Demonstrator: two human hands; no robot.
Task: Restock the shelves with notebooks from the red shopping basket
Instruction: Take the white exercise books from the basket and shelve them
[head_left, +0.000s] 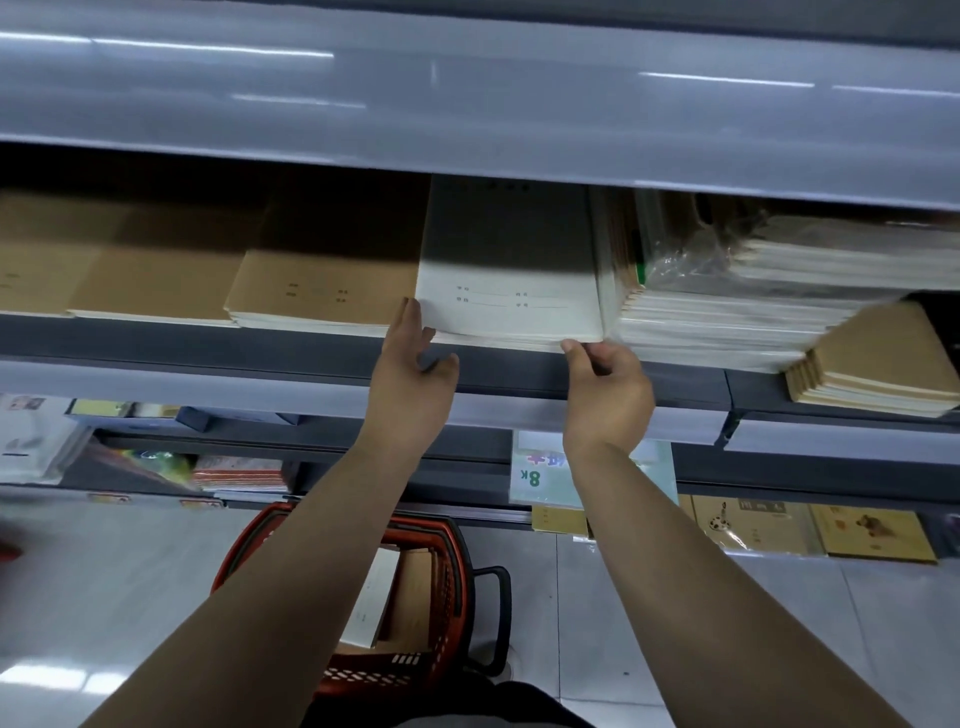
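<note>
White notebooks lie stacked on the shelf; red basket below.

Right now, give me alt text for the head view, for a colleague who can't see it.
Two bare hands square a white notebook stack on a grey shelf: the left hand lies flat against its left edge, the right hand pinches its front right corner. Brown notebooks lie alongside; the red shopping basket on the floor below holds more.

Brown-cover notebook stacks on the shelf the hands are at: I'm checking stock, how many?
3, perhaps more hidden: far-left stack; second stack beside it; third stack next to the white stack.
</note>
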